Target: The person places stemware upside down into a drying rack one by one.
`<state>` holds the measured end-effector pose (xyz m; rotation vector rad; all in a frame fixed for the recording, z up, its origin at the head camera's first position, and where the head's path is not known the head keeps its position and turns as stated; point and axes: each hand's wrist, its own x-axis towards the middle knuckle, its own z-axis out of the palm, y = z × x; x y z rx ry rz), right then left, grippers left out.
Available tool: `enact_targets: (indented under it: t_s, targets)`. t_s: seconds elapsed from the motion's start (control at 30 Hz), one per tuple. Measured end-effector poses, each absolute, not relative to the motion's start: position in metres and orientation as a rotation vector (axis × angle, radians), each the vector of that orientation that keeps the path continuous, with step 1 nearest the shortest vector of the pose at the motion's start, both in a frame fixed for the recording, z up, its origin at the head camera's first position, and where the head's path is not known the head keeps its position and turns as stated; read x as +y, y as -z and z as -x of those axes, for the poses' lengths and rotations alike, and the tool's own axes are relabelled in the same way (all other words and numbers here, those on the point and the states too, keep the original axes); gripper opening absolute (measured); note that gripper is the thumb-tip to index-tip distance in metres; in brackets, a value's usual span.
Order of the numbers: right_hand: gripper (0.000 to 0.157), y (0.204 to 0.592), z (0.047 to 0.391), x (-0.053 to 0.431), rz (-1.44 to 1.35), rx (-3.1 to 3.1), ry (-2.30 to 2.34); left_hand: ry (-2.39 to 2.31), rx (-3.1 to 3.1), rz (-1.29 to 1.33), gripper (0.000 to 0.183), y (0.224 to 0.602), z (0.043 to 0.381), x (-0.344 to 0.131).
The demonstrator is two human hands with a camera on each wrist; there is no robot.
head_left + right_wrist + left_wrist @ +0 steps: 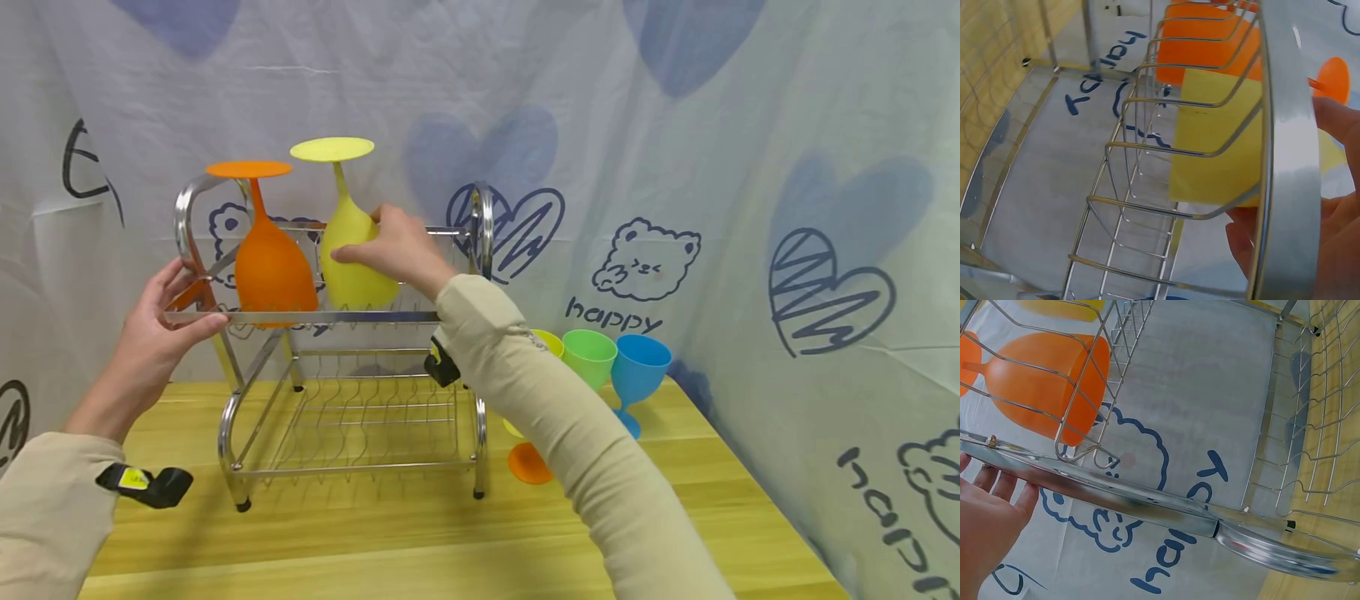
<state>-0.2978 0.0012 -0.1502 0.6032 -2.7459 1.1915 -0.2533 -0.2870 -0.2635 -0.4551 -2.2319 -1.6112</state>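
Observation:
A yellow plastic goblet (363,287) stands upside down in the upper tier of a chrome dish rack (360,470), its stem leaning slightly left. My right hand (405,250) holds its bowl, thumb in front and fingers on the far side. Left of it, an orange goblet (273,271) sits upside down, foot on top. My left hand (153,325) grips the rack's upper left corner, its thumb along the front rail. From below, the left wrist view shows the orange bowl (1041,381) within the wires; the right wrist view shows the yellow bowl (1216,144) behind the wires.
Right of the rack, a green goblet (588,354) and a blue goblet (642,362) stand upright on the wooden table (337,542). A yellow goblet (551,342) and an orange foot (531,463) are partly hidden by my right sleeve. A printed curtain (637,167) hangs behind.

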Motion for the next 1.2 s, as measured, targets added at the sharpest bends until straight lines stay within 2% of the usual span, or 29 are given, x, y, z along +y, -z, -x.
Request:
enact_targets:
  t_s: [0.23,0.37,0.6,1.03,1.1,1.2]
  targets:
    - [0.036,0.153,0.302,-0.007,-0.615,-2.817,-1.124,1.595,-2.236,0.445,0.079,0.265,0.253,-0.287]
    - [0.035,0.157,0.307,-0.009,-0.563,-2.849,-1.126,1.562,-2.254,0.431,0.078,0.266,0.252,-0.286]
    - [0.046,0.165,0.314,-0.009,-0.519,-2.868,-1.153,1.576,-2.236,0.441,0.078,0.266,0.253,-0.286]
    - [0.052,0.166,0.311,-0.008,-0.592,-2.868,-1.228,1.581,-2.244,0.434,0.078,0.265,0.253,-0.286]
    - [0.056,0.165,0.311,-0.007,-0.592,-2.881,-1.228,1.542,-2.27,0.419,0.078,0.265,0.253,-0.286]
    - [0.071,0.162,0.31,-0.005,-0.58,-2.906,-1.207,1.509,-2.288,0.41,0.078,0.266,0.252,-0.286]
